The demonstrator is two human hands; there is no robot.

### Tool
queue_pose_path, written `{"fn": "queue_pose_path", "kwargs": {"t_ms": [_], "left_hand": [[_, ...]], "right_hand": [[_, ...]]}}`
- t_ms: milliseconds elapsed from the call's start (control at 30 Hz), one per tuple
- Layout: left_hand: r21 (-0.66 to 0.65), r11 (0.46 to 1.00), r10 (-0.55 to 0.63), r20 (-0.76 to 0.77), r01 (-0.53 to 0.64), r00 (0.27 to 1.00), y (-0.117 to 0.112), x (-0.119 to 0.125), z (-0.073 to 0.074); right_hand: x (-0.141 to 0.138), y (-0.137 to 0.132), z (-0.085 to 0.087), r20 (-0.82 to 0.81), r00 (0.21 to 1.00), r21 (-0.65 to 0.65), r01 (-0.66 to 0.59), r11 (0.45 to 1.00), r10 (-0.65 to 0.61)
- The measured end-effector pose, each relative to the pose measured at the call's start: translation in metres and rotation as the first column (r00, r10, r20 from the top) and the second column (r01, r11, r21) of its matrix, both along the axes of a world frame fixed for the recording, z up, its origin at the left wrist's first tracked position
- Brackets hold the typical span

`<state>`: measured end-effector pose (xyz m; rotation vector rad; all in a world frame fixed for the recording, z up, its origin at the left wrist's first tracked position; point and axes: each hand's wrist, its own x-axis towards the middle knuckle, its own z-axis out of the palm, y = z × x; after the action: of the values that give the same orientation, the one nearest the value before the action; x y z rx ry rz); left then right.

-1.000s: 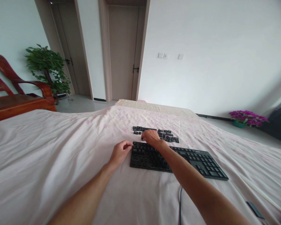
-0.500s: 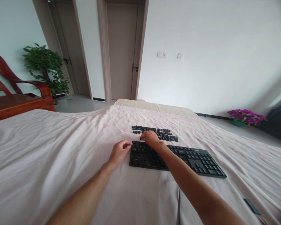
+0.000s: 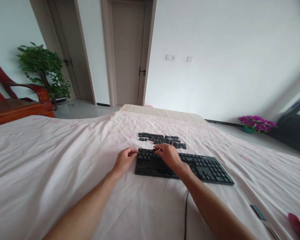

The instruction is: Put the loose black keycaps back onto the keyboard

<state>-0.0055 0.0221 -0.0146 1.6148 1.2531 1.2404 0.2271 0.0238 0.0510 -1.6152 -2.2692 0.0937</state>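
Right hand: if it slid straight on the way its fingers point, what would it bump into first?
The right hand would probably meet the loose keycaps on the sheet just beyond the keyboard; depth is hard to judge.

Only two arms of the person show, and both are bare. The left forearm and the right forearm are uncovered from the bottom edge of the view up to the wrist, lean and smooth, with no cloth over them. The left hand and the right hand are bare as well, with slim fingers. Nails and any fine marks are too small to make out, and any clothing lies outside the view
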Motion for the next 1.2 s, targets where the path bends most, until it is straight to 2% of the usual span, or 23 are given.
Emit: {"fn": "queue_pose_path", "kwargs": {"t_ms": [100, 233, 700, 1200], "left_hand": [[0.003, 1.000, 0.000, -0.004, 0.000, 1.000, -0.001, 0.000, 0.000], [0.008, 1.000, 0.002, -0.010, -0.002, 1.000, 0.000, 0.000, -0.001], [0.009, 1.000, 0.004, -0.013, -0.004, 1.000, -0.001, 0.000, -0.001], [0.020, 1.000, -0.001, -0.026, 0.001, 1.000, 0.001, -0.001, -0.003]], "right_hand": [[0.002, -0.020, -0.002, 0.016, 0.999, 0.038, -0.053, 0.998, 0.052], [-0.003, -0.031, -0.005, 0.055, 0.998, 0.060, -0.043, 0.997, 0.040], [-0.011, -0.035, -0.011, 0.160, 0.986, 0.081, -0.055, 0.995, 0.042], [-0.012, -0.035, -0.016, 0.092, 0.993, 0.121, -0.084, 0.989, 0.073]]}}
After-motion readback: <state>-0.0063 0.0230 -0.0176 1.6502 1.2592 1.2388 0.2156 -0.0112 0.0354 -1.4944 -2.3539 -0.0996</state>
